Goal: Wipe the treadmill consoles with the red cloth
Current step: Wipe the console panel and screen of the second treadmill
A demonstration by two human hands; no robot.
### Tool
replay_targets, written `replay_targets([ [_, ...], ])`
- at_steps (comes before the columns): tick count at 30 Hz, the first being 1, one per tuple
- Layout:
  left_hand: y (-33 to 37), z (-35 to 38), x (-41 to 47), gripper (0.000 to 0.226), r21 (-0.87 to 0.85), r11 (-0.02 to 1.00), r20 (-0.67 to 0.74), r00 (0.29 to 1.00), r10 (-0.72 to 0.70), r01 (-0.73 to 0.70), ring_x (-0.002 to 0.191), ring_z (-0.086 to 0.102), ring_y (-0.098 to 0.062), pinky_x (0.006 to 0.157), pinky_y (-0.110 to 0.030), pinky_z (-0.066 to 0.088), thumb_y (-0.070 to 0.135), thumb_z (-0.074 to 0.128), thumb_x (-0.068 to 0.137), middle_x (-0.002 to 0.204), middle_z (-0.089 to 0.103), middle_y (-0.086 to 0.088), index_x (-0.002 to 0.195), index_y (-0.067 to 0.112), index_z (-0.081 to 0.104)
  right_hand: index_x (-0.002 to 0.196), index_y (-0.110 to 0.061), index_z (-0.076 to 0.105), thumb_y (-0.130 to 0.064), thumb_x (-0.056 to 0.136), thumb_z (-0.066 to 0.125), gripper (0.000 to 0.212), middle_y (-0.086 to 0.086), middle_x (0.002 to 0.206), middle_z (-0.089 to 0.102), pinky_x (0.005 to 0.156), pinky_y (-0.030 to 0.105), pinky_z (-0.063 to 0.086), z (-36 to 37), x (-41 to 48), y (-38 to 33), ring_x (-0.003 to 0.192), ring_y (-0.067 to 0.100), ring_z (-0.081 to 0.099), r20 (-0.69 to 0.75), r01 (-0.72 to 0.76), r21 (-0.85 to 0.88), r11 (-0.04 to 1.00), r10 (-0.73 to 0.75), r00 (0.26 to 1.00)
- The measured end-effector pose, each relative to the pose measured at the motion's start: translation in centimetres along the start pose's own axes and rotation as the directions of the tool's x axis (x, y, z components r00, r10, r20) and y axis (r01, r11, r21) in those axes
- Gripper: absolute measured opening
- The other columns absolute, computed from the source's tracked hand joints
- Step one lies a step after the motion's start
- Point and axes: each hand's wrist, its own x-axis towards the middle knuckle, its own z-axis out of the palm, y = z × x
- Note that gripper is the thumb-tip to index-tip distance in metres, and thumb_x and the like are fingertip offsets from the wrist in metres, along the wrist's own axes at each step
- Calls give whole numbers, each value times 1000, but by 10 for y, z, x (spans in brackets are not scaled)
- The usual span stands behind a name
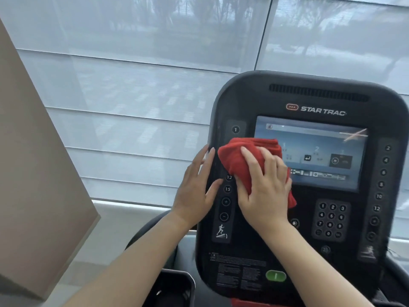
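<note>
A black treadmill console point(309, 100) fills the right half of the view, with a lit screen point(327, 149), a number keypad point(331, 220) and a green button point(276, 275). My right hand point(263, 187) presses a bunched red cloth point(239, 156) flat against the console's left side, over the screen's left edge and the incline button column. My left hand point(197, 187) rests with fingers spread on the console's left rim, holding nothing. Part of the cloth hangs below my right palm.
A beige wall or column point(37, 165) stands close on the left. Behind the console are large windows with sheer blinds point(143, 85). A black side tray point(172, 289) sits below the console's left corner.
</note>
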Motion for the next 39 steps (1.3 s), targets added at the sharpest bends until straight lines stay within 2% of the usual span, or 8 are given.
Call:
replay_targets([
  [7,-20,-29,-21,62,94,992,195,978,70,-90,138,20,-3,109,-25,27,39,39,89,153,17,12,146,26,20,133,-31,41,-31,78,59,58,6,137,40,83,61,39,9,-71,-1,122,32,36,82,-19,-52,998,23,996],
  [10,-21,-43,10,57,163,978,124,986,110,-129,137,27,-13,110,-32,29,33,37,89,152,25,3,144,20,28,133,-31,41,-32,79,58,56,6,135,42,84,61,38,10,-59,-10,120,33,37,57,-42,-46,998,44,997],
  [14,6,-41,56,48,161,981,-8,993,115,-112,135,30,-17,108,-22,23,25,43,92,149,32,-2,139,14,39,134,-31,41,-35,83,49,52,7,136,43,86,61,39,12,-54,-14,121,32,37,44,-43,-56,998,46,998],
  [17,21,-25,76,44,213,949,-20,970,242,-233,131,34,-23,111,-30,25,23,44,92,144,39,-9,134,10,46,135,-33,39,-35,80,50,56,4,138,40,85,62,41,12,-74,-5,123,30,37,67,-37,-60,998,41,997],
  [23,22,12,79,44,227,956,-136,965,222,-188,140,17,-25,115,-38,18,18,39,93,149,31,-7,136,18,44,132,-34,42,-36,78,51,55,3,136,41,81,59,44,7,-104,16,120,29,39,35,-100,-39,994,101,994],
  [28,20,12,78,45,224,949,-129,959,254,-222,140,16,-26,114,-41,20,16,39,92,149,31,-8,136,16,45,133,-30,42,-37,81,51,53,6,135,43,85,59,40,16,-87,1,120,31,39,-56,-220,-22,975,218,974],
  [35,19,13,77,45,210,951,-143,955,261,-228,141,16,-26,114,-37,18,14,38,92,150,31,-8,136,16,44,131,-32,43,-35,78,51,53,3,136,39,83,58,43,7,-129,19,121,29,37,30,-106,-77,991,108,994],
  [39,20,13,77,45,200,953,-147,955,260,-228,141,16,-27,114,-33,15,13,39,92,150,31,-8,136,16,44,133,-29,40,-35,82,49,52,5,135,40,87,60,40,-1,-88,27,121,30,34,-79,-291,-36,956,288,954],
])
